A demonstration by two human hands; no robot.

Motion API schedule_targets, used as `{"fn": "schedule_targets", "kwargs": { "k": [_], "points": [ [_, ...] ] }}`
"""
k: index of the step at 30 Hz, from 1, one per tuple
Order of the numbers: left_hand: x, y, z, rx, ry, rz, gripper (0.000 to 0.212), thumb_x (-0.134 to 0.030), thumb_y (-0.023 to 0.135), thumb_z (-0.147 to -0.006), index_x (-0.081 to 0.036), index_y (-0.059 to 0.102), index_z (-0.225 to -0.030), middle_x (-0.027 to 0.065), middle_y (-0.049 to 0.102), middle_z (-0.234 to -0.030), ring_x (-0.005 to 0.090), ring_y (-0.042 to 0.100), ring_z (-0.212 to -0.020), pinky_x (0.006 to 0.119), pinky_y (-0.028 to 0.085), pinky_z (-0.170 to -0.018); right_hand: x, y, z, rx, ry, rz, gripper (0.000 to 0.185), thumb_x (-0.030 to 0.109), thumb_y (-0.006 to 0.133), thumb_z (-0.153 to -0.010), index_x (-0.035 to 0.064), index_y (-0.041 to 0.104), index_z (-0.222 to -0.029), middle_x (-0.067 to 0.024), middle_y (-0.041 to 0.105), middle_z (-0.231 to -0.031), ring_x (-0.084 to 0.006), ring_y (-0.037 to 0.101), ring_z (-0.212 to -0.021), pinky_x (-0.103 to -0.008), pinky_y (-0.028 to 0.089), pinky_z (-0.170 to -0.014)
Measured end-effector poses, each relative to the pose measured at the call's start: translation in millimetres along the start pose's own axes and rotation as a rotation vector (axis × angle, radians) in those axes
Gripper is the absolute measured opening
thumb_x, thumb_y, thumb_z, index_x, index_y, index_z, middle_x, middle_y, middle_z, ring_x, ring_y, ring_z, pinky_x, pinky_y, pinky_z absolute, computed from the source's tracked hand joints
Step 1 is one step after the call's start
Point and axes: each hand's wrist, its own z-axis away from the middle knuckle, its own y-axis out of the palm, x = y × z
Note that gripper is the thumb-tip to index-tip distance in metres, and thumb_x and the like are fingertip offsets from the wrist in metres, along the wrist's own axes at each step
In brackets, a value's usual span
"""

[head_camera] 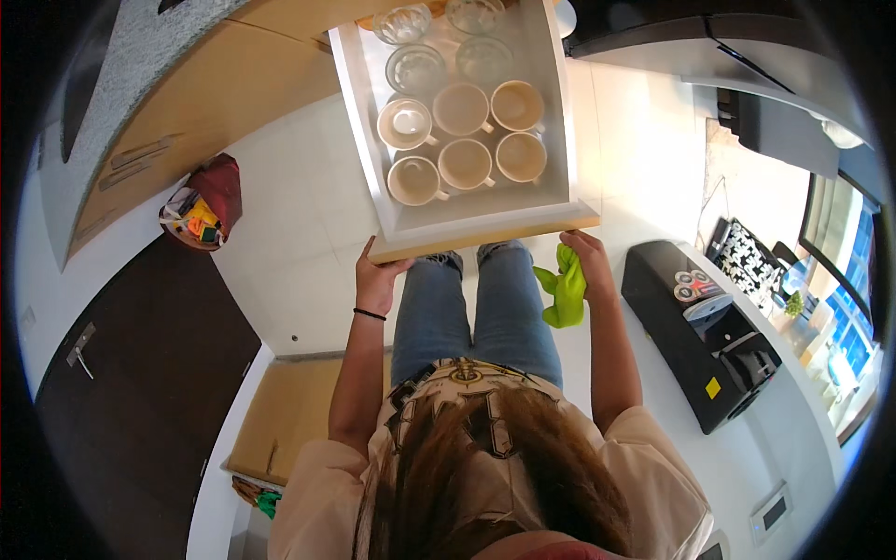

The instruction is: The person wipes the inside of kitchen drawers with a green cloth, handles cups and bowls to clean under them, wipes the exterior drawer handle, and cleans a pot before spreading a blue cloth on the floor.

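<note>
A pulled-out drawer [483, 227] with a light wood front and white sides lies before me. My left hand [378, 276] holds the front's left corner, thumb along the panel. My right hand [589, 262] is at its right corner and holds a bright green cloth [568, 290], which hangs below the fingers. Inside the drawer, several cream mugs, such as one at the front left [414, 180] and one at the front right [521, 157], stand upright with handles to the lower right. Behind them are several clear glass pieces, one of them at the left [415, 70].
Wooden cabinet fronts [210, 105] under a grey countertop [161, 56] run along the left. A basket [199, 234] with colourful items stands on the floor beside a dark door [147, 364]. At right is a black water dispenser or similar appliance [672, 336]; a cardboard-coloured panel [294, 413] lies lower left.
</note>
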Motion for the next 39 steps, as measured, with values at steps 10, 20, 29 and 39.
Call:
{"fn": "schedule_targets", "kwargs": {
  "k": [10, 20, 29, 39],
  "points": [
    [-5, 7, 3, -0.039, -0.012, 0.015, 0.052, 0.016, 0.066, -0.073, 0.004, 0.051, -0.121, 0.0117, 0.061, -0.111, 0.0221, 0.062, -0.103, 0.033, 0.055, -0.088, 7, -2, -1, 0.042, 0.036, 0.022, 0.019, 0.018, 0.061, -0.088, 0.0001, 0.062, -0.083, -0.0029, 0.054, -0.064, -0.0127, 0.052, -0.051, -0.0283, 0.041, -0.047],
    [-5, 11, 6, -0.098, -0.062, 0.338, 0.062, 0.008, 0.058, -0.084, 0.004, 0.031, -0.140, 0.0181, 0.053, -0.128, 0.0309, 0.055, -0.116, 0.044, 0.051, -0.098, 22, -1, -29, -0.123, 0.267, -0.210, 0.048, 0.056, 0.060, -0.085, 0.0085, 0.057, -0.080, -0.0024, 0.050, -0.058, -0.0143, 0.049, -0.046, -0.0292, 0.041, -0.044],
    [-14, 17, 2, -0.276, -0.097, 0.268, 0.072, 0.002, 0.059, -0.085, 0.003, 0.020, -0.145, 0.0232, 0.055, -0.119, 0.0334, 0.065, -0.097, 0.042, 0.062, -0.073, 21, 15, -37, -0.241, 0.193, -0.221, 0.021, 0.027, 0.061, -0.079, 0.0070, 0.055, -0.077, -0.0078, 0.051, -0.058, -0.0210, 0.050, -0.044, -0.0343, 0.043, -0.041],
    [-33, 24, -13, -0.267, -0.062, 0.241, 0.068, -0.001, 0.060, -0.085, 0.008, 0.024, -0.142, 0.0241, 0.058, -0.115, 0.0327, 0.065, -0.099, 0.043, 0.060, -0.081, 32, 20, -50, -0.214, 0.206, -0.221, 0.022, 0.030, 0.060, -0.081, 0.0089, 0.054, -0.079, -0.0076, 0.052, -0.060, -0.0182, 0.051, -0.049, -0.0302, 0.043, -0.046]
  ]
}}
